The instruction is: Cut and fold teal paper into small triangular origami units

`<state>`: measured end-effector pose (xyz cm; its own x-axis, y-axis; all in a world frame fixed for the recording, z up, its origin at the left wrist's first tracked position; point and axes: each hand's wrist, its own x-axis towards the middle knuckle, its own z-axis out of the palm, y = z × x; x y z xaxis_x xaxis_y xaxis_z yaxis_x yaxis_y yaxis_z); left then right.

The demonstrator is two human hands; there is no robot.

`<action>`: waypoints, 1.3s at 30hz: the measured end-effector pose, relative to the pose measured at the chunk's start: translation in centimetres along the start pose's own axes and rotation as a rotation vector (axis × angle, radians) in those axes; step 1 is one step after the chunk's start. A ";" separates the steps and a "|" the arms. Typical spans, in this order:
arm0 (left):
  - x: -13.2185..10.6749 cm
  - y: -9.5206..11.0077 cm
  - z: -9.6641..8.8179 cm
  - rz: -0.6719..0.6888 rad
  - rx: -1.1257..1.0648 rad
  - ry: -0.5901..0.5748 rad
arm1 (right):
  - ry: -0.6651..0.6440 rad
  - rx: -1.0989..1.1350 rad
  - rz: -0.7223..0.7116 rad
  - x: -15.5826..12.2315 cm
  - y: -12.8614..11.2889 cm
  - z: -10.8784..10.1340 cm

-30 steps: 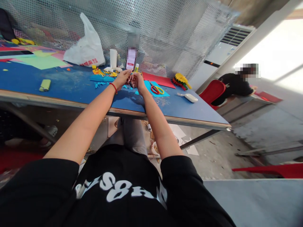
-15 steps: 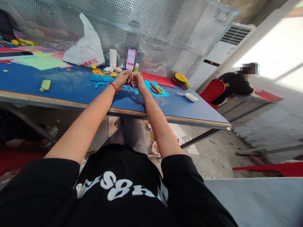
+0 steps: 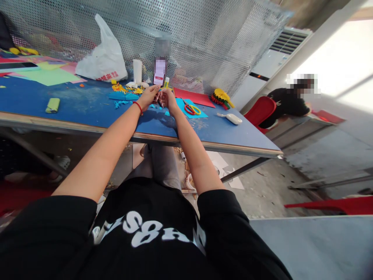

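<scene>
My left hand [image 3: 148,96], with a red cord on the wrist, and my right hand [image 3: 168,100] meet above the blue table. Both have bent, closed fingers, with the fingertips almost touching. Whatever lies between them is too small and hidden to name. Just behind them stand a glue stick [image 3: 166,82] and an upright phone [image 3: 159,73] with a lit screen. Blue paper [image 3: 124,96] and yellow paper scraps [image 3: 119,88] lie to the left of my left hand. Beside my right hand, scissors [image 3: 190,110] with red and yellow handles rest on a light-blue sheet [image 3: 203,115].
A white plastic bag [image 3: 101,58] and a white roll [image 3: 137,70] stand at the back. Coloured sheets [image 3: 55,77] and a yellow-green object [image 3: 53,105] lie left. Red paper [image 3: 198,98], a yellow paper piece [image 3: 220,95] and a white handled object [image 3: 234,119] lie right. Another person [image 3: 285,105] sits beyond.
The whole view has shifted slightly. My hands stay together at the same place over the table, with only small finger movement.
</scene>
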<state>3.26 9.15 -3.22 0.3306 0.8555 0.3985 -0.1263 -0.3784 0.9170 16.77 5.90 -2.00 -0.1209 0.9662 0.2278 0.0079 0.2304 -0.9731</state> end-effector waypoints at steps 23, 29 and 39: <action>-0.6 0.9 0.6 0.043 0.011 0.019 | 0.008 -0.026 0.015 -0.9 -0.6 0.1; -0.6 0.8 0.6 0.061 0.027 0.025 | 0.005 -0.040 0.031 -0.5 -0.4 0.1; -0.3 0.8 0.6 0.090 0.073 0.048 | -0.013 -0.059 0.090 -0.9 -0.8 0.1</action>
<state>3.65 8.33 -2.63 0.2758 0.8320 0.4814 -0.0847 -0.4779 0.8743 16.74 4.77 -1.41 -0.1303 0.9818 0.1383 0.0773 0.1491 -0.9858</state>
